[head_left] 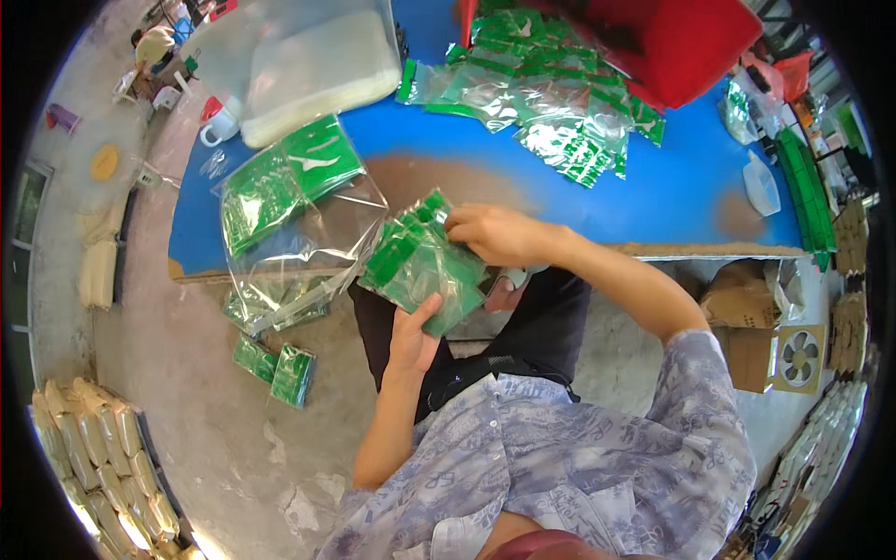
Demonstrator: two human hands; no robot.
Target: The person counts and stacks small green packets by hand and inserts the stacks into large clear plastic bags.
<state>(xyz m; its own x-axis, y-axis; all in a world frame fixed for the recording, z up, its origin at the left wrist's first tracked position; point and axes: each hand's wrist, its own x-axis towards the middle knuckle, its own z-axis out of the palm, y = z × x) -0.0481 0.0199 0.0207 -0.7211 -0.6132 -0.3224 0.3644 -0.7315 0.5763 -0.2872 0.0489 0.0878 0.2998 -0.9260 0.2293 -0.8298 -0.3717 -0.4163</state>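
Observation:
A stack of flat green-and-clear plastic packets [415, 266] is held over my lap at the table's near edge. From below, my left hand [413, 338] grips the stack with its thumb on top. My right hand [490, 233] is closed at the stack's upper right edge, its fingertips pinching there; whether it has a single packet cannot be made out. Just left of the stack, a large clear bag [331, 224] with green packets [280, 182] inside hangs partly over the table edge.
On the blue table [616, 210] lie a heap of green packets [551, 93], a red bin [691, 47], a pile of clear bags [322, 70], a white mug [219, 123] and a clear tray [761, 185]. Green bundles [293, 376] lie on the floor. Cardboard boxes [747, 317] stand at right.

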